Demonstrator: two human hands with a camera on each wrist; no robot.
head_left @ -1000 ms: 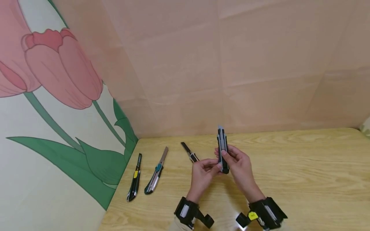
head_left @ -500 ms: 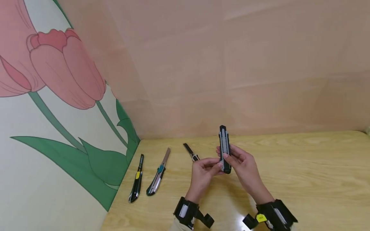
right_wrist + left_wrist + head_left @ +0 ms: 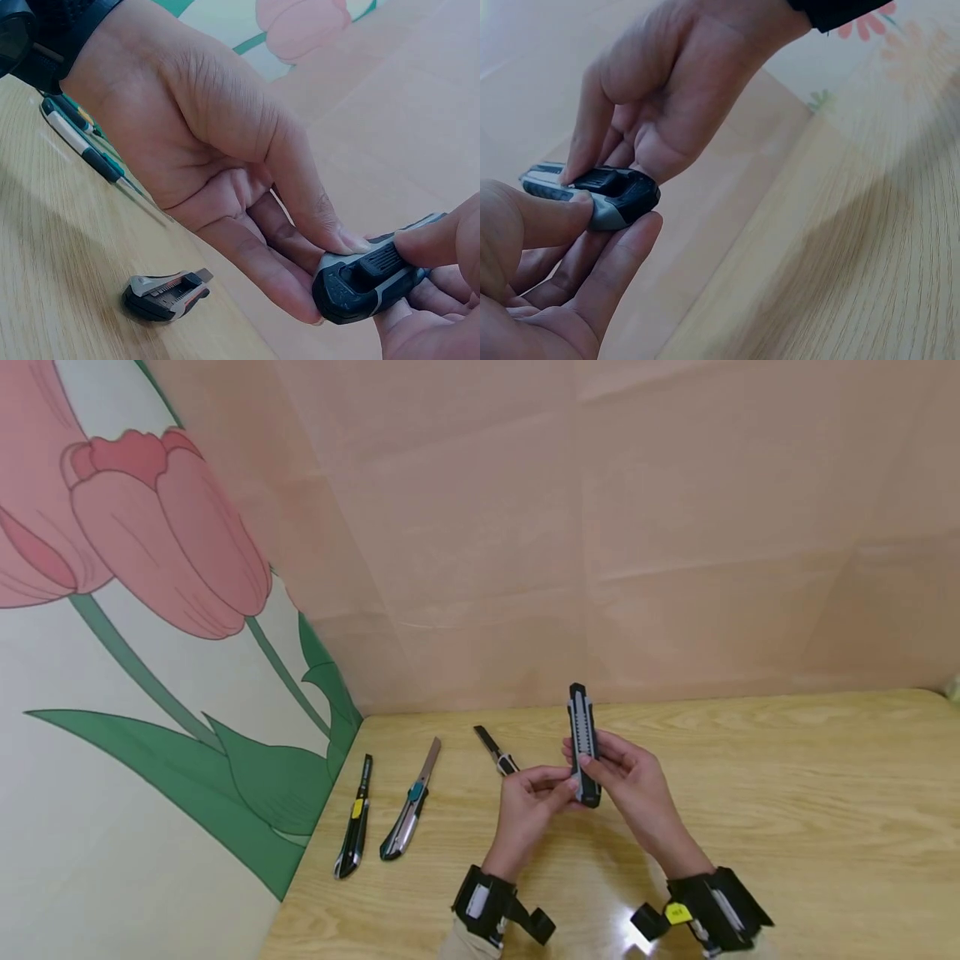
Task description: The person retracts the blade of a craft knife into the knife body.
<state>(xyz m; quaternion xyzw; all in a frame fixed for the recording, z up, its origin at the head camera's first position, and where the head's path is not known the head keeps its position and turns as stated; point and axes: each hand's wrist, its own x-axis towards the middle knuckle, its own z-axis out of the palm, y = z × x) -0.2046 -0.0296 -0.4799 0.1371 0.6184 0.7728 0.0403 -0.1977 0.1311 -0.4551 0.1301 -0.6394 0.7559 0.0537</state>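
Note:
A black-and-grey utility knife [image 3: 583, 745] stands nearly upright above the table in the head view, with no blade showing at its top. My left hand [image 3: 525, 810] pinches its lower end between thumb and fingers; the same grip by the left hand [image 3: 247, 165] shows in the right wrist view. My right hand [image 3: 637, 793] holds the handle from the right, its thumb pressed on the black slider [image 3: 381, 261]. In the left wrist view the right hand [image 3: 675, 82] reaches down to the knife [image 3: 592, 195] from above.
On the wooden table [image 3: 787, 810], left of my hands, lie a black knife with a yellow slider [image 3: 352, 827], a silver one with a teal slider [image 3: 407, 814] and another with a dark blade [image 3: 491, 747], partly hidden by my left hand. A pinkish-brown sheet [image 3: 675, 527] stands behind.
The blade tip seen at the knife's top one second ago is gone into the handle. My right thumb has slid slightly down the handle with the slider.

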